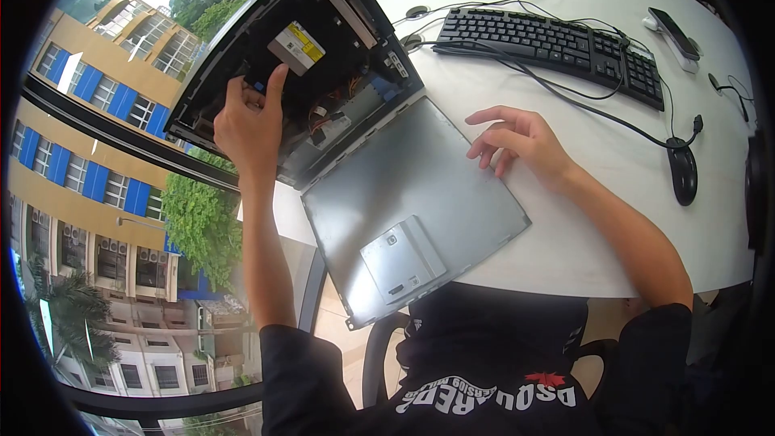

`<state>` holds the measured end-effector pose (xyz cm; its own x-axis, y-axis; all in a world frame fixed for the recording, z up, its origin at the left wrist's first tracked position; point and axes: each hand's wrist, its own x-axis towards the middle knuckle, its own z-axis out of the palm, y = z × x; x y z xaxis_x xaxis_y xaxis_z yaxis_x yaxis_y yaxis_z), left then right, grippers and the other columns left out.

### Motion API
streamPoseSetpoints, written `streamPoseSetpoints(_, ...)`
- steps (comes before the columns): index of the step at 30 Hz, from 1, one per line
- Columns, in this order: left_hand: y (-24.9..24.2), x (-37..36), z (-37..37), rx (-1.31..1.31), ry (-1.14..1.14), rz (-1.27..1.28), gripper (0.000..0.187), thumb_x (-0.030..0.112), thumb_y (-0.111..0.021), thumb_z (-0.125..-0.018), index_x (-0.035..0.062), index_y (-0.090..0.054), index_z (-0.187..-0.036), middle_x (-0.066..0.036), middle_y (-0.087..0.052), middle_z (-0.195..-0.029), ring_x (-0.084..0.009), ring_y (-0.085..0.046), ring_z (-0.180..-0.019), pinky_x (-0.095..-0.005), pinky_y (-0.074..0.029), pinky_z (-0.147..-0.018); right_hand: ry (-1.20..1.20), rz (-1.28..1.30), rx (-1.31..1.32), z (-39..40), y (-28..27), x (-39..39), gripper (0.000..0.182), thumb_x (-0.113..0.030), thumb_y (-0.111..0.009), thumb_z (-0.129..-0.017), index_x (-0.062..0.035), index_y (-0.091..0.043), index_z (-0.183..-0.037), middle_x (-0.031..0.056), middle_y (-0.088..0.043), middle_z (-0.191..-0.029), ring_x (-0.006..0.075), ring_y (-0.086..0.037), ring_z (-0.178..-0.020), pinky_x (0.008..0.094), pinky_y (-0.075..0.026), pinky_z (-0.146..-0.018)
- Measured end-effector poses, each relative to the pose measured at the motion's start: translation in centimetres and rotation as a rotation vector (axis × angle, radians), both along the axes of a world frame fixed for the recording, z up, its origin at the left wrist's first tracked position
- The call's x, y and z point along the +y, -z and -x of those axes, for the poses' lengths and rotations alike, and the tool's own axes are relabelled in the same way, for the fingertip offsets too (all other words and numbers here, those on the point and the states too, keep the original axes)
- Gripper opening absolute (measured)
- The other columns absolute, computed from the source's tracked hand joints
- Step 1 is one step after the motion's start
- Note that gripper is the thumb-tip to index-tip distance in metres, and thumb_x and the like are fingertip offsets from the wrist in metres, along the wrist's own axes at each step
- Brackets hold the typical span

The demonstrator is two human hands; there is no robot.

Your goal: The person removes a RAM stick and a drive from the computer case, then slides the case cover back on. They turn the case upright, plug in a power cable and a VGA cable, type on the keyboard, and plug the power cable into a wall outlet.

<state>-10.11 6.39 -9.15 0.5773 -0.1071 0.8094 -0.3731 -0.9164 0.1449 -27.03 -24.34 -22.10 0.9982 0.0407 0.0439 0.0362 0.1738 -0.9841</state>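
Observation:
An opened black computer case [375, 12] stands at the left end of the table, its inside towards me. My left hand [250, 129] reaches into its front part, fingers bent around something small with a blue bit showing; the fingertips are partly hidden. Just above my thumb is a silver drive [297, 48] with a yellow label. Coloured wires [327, 123] run lower inside the case. My right hand [521, 145] hovers by the right edge of a metal side panel [387, 182], fingers loosely apart and holding nothing. On the panel lies a flat silver metal part [402, 260].
A black keyboard [557, 48] with trailing cables lies at the back of the white table [581, 234]. To its right are a phone [673, 32] on a stand and a black mouse [683, 169]. The panel overhangs the table's near edge. A window [129, 137] is on the left.

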Motion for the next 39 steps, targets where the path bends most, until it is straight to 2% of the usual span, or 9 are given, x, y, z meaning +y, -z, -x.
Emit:
streamPoseSetpoints(9,-0.2,-1.0,-1.5,-0.094,0.056,-0.081,0.065,0.065,-0.077,-0.083,0.0017,-0.075,-0.097,-0.001,-0.067,-0.061,-0.0231,-0.07,-0.06,-0.036,-0.053,-0.06,0.015,0.036,0.003,-0.1,0.0,0.2,0.036,-0.015,-0.058,-0.098,0.0024,-0.063,-0.13,0.0161,-0.075,-0.098,0.0158,-0.071,-0.08,0.0269,-0.058,-0.063)
streamPoseSetpoints(12,-0.8,-1.3,-0.7,0.057,-0.012,-0.043,0.069,0.068,-0.075,-0.082,0.0029,-0.076,-0.105,-0.005,-0.073,-0.073,-0.0277,-0.074,-0.073,-0.0379,-0.054,-0.072,0.019,0.027,-0.002,0.1,-0.1,0.1,0.036,-0.015,-0.058,-0.098,0.0024,-0.064,-0.129,0.0159,-0.075,-0.098,0.0156,-0.071,-0.08,0.0269,-0.057,-0.063)
streamPoseSetpoints(15,-2.0,-1.5,-0.1,0.069,-0.083,-0.135,0.069,0.071,-0.074,-0.08,0.0039,-0.077,-0.094,-0.004,-0.073,-0.07,-0.0271,-0.074,-0.072,-0.0375,-0.054,-0.072,0.018,0.012,0.001,0.1,0.1,0.0,0.035,-0.014,-0.058,-0.098,0.0022,-0.064,-0.129,0.0157,-0.075,-0.098,0.0155,-0.071,-0.08,0.0269,-0.057,-0.063)
streamPoseSetpoints(18,-4.1,-2.1,1.2,0.226,-0.135,-0.179,0.071,0.076,-0.072,-0.078,0.0054,-0.078,-0.083,-0.006,-0.071,-0.065,-0.0262,-0.074,-0.072,-0.0371,-0.054,-0.071,0.009,0.018,0.002,0.0,0.0,0.1,0.035,-0.014,-0.058,-0.098,0.002,-0.065,-0.128,0.0155,-0.075,-0.098,0.0153,-0.071,-0.08,0.027,-0.057,-0.063)
streamPoseSetpoints(24,-4.6,-2.0,1.2,0.207,-0.163,-0.228,0.071,0.078,-0.072,-0.077,0.0073,-0.078,-0.079,-0.009,-0.069,-0.06,-0.0257,-0.073,-0.071,-0.0359,-0.054,-0.071,-0.009,0.039,-0.01,0.0,0.1,0.1,0.036,-0.018,-0.059,-0.098,0.0007,-0.065,-0.128,0.0148,-0.075,-0.097,0.0149,-0.07,-0.08,0.0261,-0.057,-0.064)
streamPoseSetpoints(30,-4.6,-1.7,0.7,0.04,-0.118,-0.292,0.068,0.075,-0.073,-0.079,0.0074,-0.079,-0.085,-0.006,-0.072,-0.067,-0.0256,-0.073,-0.07,-0.0348,-0.054,-0.071,-0.013,0.045,-0.005,0.0,0.1,0.0,0.036,-0.019,-0.059,-0.098,0.001,-0.065,-0.127,0.0149,-0.075,-0.097,0.0149,-0.07,-0.08,0.0261,-0.057,-0.064)
streamPoseSetpoints(33,-4.9,-1.4,0.6,-0.051,-0.032,-0.269,0.065,0.071,-0.071,-0.084,0.0063,-0.078,-0.087,-0.004,-0.067,-0.057,-0.0262,-0.07,-0.057,-0.0376,-0.054,-0.061,-0.012,0.036,-0.006,0.0,0.2,0.0,0.035,-0.017,-0.058,-0.098,0.0015,-0.066,-0.127,0.015,-0.075,-0.097,0.0149,-0.07,-0.08,0.0263,-0.057,-0.064)
streamPoseSetpoints(36,-5.9,-2.8,2.0,0.141,-0.141,-0.272,0.06,0.067,-0.073,-0.085,0.0071,-0.074,-0.091,-0.005,-0.073,-0.076,-0.0247,-0.073,-0.077,-0.0376,-0.053,-0.072,-0.004,0.024,0.0,0.1,0.0,0.1,0.034,-0.014,-0.057,-0.097,0.0022,-0.067,-0.126,0.0149,-0.075,-0.097,0.0146,-0.07,-0.079,0.0264,-0.057,-0.063)
streamPoseSetpoints(39,-4.9,-1.6,0.0,-0.35,-0.018,-0.489,0.058,0.064,-0.076,-0.083,0.0083,-0.071,-0.097,-0.008,-0.074,-0.102,-0.0236,-0.068,-0.106,-0.039,-0.049,-0.089,-0.002,0.038,-0.002,0.0,-0.1,0.1,0.034,-0.015,-0.057,-0.097,0.0021,-0.067,-0.125,0.0147,-0.076,-0.097,0.0145,-0.07,-0.079,0.0264,-0.057,-0.063)
